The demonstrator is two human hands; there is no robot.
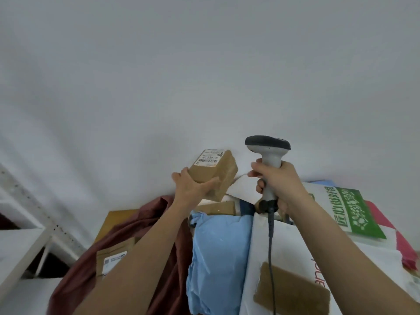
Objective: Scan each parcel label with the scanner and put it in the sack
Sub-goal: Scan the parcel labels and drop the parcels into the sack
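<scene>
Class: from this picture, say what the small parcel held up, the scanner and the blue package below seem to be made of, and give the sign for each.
Small parcel: seemingly brown cardboard, matt, with glossy tape bands and a white paper label.
Scanner: apparently hard plastic, smooth light grey handle, dark head.
Blue package: probably thin plastic film; it crinkles and shines softly.

A single wide-angle head view looks forward along both outstretched arms, tilted up so a bare white wall (204, 64) fills the upper half; the hands sit close, parcels crowding the bottom edge.
</scene>
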